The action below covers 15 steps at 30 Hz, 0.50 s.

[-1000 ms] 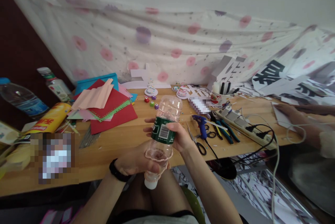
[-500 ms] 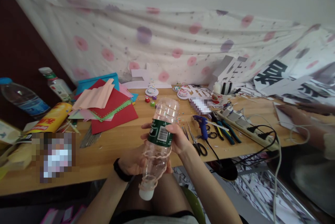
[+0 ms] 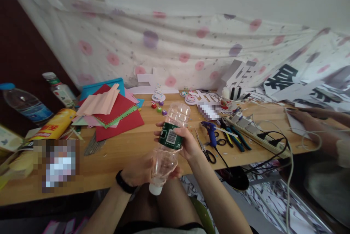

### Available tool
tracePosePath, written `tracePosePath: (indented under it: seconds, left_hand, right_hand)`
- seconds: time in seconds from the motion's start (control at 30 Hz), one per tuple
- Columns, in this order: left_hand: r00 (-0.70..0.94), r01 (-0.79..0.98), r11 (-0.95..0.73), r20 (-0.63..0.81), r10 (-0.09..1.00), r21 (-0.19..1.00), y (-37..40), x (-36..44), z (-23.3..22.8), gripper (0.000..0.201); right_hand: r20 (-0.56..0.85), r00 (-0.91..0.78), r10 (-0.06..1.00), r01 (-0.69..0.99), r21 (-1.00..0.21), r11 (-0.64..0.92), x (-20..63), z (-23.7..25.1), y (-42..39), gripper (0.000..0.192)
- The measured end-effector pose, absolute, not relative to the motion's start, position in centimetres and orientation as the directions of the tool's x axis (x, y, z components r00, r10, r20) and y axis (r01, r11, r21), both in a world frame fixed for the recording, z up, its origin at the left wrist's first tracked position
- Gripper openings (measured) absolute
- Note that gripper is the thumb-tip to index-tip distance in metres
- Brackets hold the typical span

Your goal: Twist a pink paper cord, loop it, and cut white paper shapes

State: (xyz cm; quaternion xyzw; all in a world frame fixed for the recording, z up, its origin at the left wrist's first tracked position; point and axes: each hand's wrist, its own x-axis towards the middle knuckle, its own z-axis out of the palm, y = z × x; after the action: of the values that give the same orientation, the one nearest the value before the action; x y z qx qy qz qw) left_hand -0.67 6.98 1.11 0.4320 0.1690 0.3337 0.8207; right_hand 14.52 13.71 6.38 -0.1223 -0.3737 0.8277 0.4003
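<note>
A clear plastic bottle [image 3: 163, 161] with a green label [image 3: 171, 136] is tilted over my lap, its white cap [image 3: 155, 189] pointing down towards me. My right hand [image 3: 188, 143] is closed around the labelled part, thumb on the label's edge and fingertips showing on the far left side. Lower down, my left hand [image 3: 139, 170], with a black band at the wrist, is closed around the narrowing part, its fingertips partly visible beyond the bottle. A thin pinkish cord [image 3: 171, 171] winds around this lower part; its ends are hard to make out.
Right of the bottle lie scissors [image 3: 209, 155], a blue glue gun [image 3: 210, 132], pliers [image 3: 237, 139] and a power strip [image 3: 257, 132] with cables. Coloured paper [image 3: 123, 124] and a yellow can [image 3: 56, 124] are at left. A co-worker's hand [image 3: 303, 117] rests at far right.
The bottle's cap end has moved up and slightly right, away from me, with both hands still on it. The cord loops seen near the cap before are now less distinct.
</note>
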Motion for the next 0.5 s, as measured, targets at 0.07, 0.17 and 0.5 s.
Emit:
tracePosePath:
  seconds: [0.07,0.17,0.5]
  left_hand:
    - [0.705,-0.366,0.373,-0.008,0.71,0.853,6.3,-1.3,2.0,0.062]
    - [0.633,-0.309,0.277,-0.021,0.774,0.91,5.5,-1.7,3.1,0.061]
    - [0.507,-0.452,0.267,-0.001,0.862,0.851,5.0,0.8,3.8,0.043]
  right_hand:
    - [0.098,-0.608,0.788,-0.588,-0.722,-0.364,14.6,6.7,14.1,0.039]
    - [0.09,-0.552,0.829,-0.617,-0.714,-0.333,14.5,7.1,14.6,0.035]
    - [0.103,-0.651,0.752,-0.557,-0.738,-0.381,14.3,7.3,14.5,0.042]
